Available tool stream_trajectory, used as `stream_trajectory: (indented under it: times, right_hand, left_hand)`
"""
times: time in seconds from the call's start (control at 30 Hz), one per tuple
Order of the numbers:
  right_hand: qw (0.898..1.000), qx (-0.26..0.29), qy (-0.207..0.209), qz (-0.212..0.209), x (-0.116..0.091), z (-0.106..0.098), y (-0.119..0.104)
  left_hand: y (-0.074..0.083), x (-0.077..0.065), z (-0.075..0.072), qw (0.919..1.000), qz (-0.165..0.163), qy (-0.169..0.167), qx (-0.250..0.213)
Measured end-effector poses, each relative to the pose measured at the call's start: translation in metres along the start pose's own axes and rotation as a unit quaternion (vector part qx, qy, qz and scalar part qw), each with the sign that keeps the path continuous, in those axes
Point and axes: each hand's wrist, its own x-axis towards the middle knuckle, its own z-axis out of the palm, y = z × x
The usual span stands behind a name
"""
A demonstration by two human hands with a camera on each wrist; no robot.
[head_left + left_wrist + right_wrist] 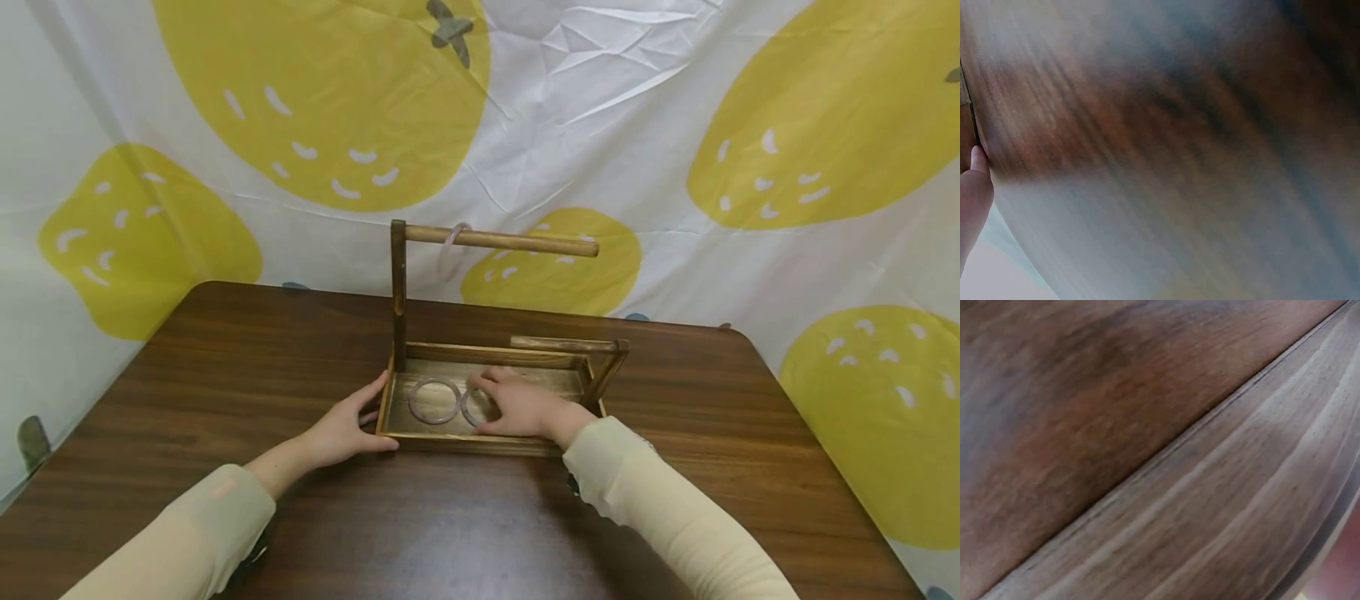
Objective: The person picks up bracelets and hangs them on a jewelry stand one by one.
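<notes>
A wooden bangle stand (472, 445) with a shallow tray base sits on the table. My left hand (348, 429) holds the tray's left end, thumb along the front wall and fingers at the side; the thumb touches its edge in the left wrist view. Inside the tray lies one pale purple bangle (410, 404). Beside it, my right hand (521, 406) grips a second bangle (467, 410), fingers at its far side and thumb at its near side, partly covering it. A third bangle (450, 242) hangs on the upper bar (525, 242). The right wrist view shows mostly the tray's wall (1210, 487).
A left post (399, 292) carries the tall upper bar. A lower bar (558, 343) projects leftward from a short right post (606, 375), just behind my right hand. Brown tabletop (300, 533) surrounds the stand. A lemon-print cloth (570, 108) hangs behind the table.
</notes>
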Motion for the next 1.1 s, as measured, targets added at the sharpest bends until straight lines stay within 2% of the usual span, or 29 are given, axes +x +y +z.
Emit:
stream_trajectory:
  times: [0.3,0.8,1.1]
  right_hand:
    - [1.0,-0.002,-0.012,0.001,0.0042,-0.0058,-0.004]
    - [1.0,-0.007,-0.001,0.008,0.0005,-0.0061,-0.0072]
    - [0.999,-0.002,0.036,-0.007,-0.001,-0.0046,-0.0078]
  left_hand:
    - [0.0008,-0.0001,-0.0005,1.0,0.0,-0.002,0.001]
    - [0.0002,-0.0001,-0.0002,1.0,-0.001,-0.002,0.001]
    - [0.0006,0.0002,0.0002,1.0,-0.004,-0.001,0.0]
